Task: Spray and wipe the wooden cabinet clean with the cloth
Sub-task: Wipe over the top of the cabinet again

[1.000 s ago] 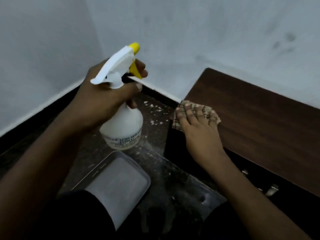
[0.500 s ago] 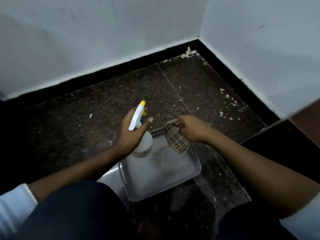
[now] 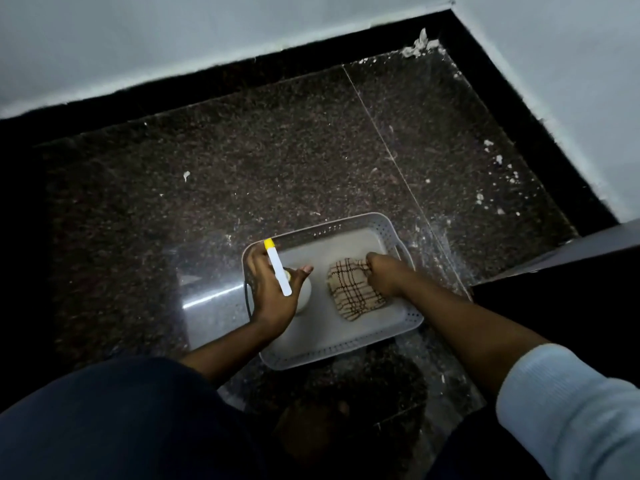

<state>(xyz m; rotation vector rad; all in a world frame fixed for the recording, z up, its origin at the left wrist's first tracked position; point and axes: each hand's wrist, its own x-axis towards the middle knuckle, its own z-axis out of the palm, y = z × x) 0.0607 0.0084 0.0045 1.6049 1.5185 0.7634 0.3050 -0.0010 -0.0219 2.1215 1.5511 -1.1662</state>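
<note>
Floor: dark speckled stone floor (image 3: 277, 161) is meeting white walls.
Basket: white perforated basket (image 3: 408, 320) is sitting on it.
Left hand (image 3: 273, 289): fingers are wrapping the spray bottle (image 3: 304, 292), standing inside the basket.
Right hand (image 3: 384, 275): fingers are pinching the checked cloth (image 3: 349, 289), lying inside the basket.

Home room corner: granite floor (image 3: 277, 161), white walls (image 3: 173, 39).

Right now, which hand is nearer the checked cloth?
Right. The right hand touches the checked cloth in the basket; the left hand holds the spray bottle beside it.
</note>
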